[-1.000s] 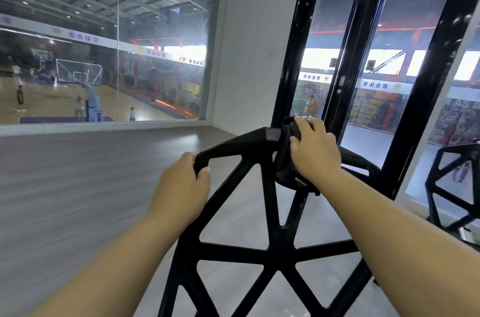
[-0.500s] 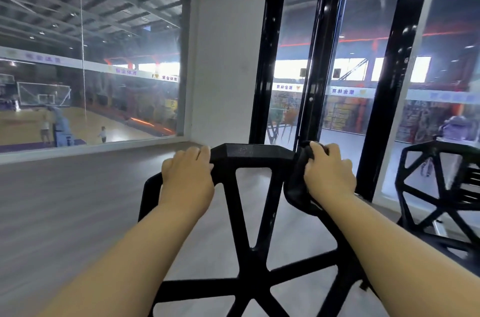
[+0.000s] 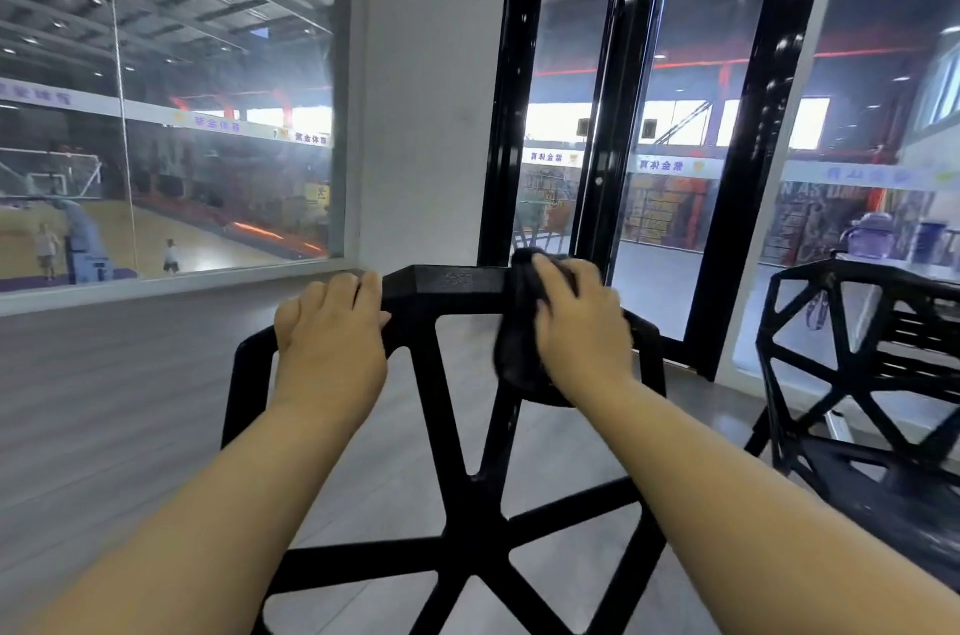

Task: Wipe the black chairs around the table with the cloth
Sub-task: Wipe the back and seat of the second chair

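Both forearms reach forward, left grip (image 3: 332, 330) and right grip (image 3: 582, 322) palms down, fingers curled over.

Second chair (image 3: 857, 374) rightward (floor (image 3: 104, 400) leftward)

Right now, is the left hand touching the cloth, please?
Apart. The head view shows bare top rail between the left hand and the cloth under the right hand.

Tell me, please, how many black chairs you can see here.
2. The near chair stands straight ahead, filling the lower middle; the second chair is at the right edge, partly cropped. Others may be hidden.
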Demonstrator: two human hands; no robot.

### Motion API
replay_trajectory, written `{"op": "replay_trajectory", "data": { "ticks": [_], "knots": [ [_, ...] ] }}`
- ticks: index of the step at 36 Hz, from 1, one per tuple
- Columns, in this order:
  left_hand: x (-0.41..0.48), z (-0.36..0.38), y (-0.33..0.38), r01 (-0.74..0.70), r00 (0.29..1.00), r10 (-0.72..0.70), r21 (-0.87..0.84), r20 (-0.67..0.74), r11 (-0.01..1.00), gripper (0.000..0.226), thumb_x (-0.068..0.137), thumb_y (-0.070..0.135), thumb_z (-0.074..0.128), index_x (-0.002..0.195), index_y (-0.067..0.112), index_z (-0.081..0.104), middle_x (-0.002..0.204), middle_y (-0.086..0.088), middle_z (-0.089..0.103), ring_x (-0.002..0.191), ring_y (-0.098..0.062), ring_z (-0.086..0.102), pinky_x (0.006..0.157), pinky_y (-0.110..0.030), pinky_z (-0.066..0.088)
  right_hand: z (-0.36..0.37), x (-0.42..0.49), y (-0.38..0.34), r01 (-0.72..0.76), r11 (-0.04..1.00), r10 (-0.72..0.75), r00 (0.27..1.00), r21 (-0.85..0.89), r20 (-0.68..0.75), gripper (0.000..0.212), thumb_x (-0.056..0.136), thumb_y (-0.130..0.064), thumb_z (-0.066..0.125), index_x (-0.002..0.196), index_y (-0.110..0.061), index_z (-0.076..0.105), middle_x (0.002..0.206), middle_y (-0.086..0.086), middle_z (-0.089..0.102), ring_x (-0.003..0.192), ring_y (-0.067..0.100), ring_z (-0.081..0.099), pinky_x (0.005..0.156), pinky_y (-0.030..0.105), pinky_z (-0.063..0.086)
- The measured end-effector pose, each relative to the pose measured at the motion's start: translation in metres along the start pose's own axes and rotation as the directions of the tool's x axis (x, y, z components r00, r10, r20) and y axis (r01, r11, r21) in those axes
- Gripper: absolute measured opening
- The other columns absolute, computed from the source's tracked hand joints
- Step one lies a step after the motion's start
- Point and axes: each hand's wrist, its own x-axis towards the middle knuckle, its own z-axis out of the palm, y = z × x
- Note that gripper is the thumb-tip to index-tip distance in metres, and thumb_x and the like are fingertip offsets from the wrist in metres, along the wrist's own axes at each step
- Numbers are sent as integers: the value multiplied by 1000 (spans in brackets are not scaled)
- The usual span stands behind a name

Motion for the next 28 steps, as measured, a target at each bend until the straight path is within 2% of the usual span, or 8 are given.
{"op": "replay_trajectory", "data": {
  "ticks": [3, 6, 11, 16, 21, 23, 26, 28],
  "knots": [
    [0, 0, -1, 0, 1000, 0, 23, -5, 1000, 41, 102, 28, 29, 141, 19, 31, 130, -1, 43, 113, -22, 39, 88, -32, 24, -14, -6, 39, -323, 945, 323, 946, -43, 0, 45, 96, -23, 44, 140, -32, 40, 140, 3, 35, 106, 39, 43, 86, 45, 43],
    [-2, 0, 1, 6, 1000, -6, 36, -14, 999, 41, 102, 27, 29, 142, 17, 31, 130, -3, 44, 112, -24, 39, 88, -32, 21, -24, -21, 59, -454, 889, 455, 890, -61, 11, 46, 98, -23, 41, 143, -29, 36, 140, 6, 33, 107, 38, 42, 86, 41, 42],
    [-5, 5, 6, 19, 999, -16, 58, -46, 998, 41, 101, 22, 29, 142, 16, 30, 131, -5, 41, 113, -26, 34, 91, -34, 18, -21, -18, 37, -415, 910, 415, 909, -7, 39, 47, 97, -22, 44, 142, -23, 33, 143, 8, 26, 112, 40, 40, 87, 42, 42],
    [-11, 14, 13, 34, 999, -31, 72, -43, 997, 55, 96, 13, 40, 147, 16, 21, 140, -8, 29, 130, -28, 10, 110, -51, -4, -9, -14, 4, -23, 1000, 25, 994, -19, 109, 56, 96, -24, 49, 148, -22, 28, 149, 9, 24, 111, 39, 41, 90, 42, 42],
    [-17, 14, 23, 25, 1000, -25, 103, -1, 994, 59, 97, 28, 44, 149, 22, 18, 156, -9, 6, 140, -38, -10, 108, -53, -19, -12, -19, 26, 103, 993, -96, 989, -57, 116, 54, 92, -19, 59, 143, -20, 41, 142, 13, 38, 97, 43, 50, 76, 47, 49],
    [-28, 23, 30, -92, 995, 89, 93, 37, 991, 61, 89, 32, 59, 144, 22, 36, 157, -8, 10, 140, -44, -6, 105, -50, -25, -12, -26, 39, 81, 995, -76, 993, -56, 89, 55, 86, -13, 65, 138, -19, 48, 135, 17, 44, 88, 45, 52, 67, 48, 52],
    [-49, 47, 43, -307, 949, 292, 141, 118, 941, 61, 59, 29, 86, 114, 11, 67, 137, -12, 51, 132, -47, 30, 109, -51, -14, -15, -41, 58, -73, 994, 79, 995, -82, 67, 57, 90, -15, 57, 143, -23, 39, 141, 13, 34, 93, 41, 47, 73, 49, 52],
    [-61, 51, 53, -348, 919, 293, 192, 262, 918, 56, 70, 35, 79, 119, 12, 63, 125, -4, 60, 139, -45, 18, 109, -50, -20, -17, -52, 73, -232, 967, 238, 970, -103, 56, 58, 94, -19, 50, 147, -26, 28, 145, 9, 25, 99, 37, 45, 77, 42, 49]
  ]
}}
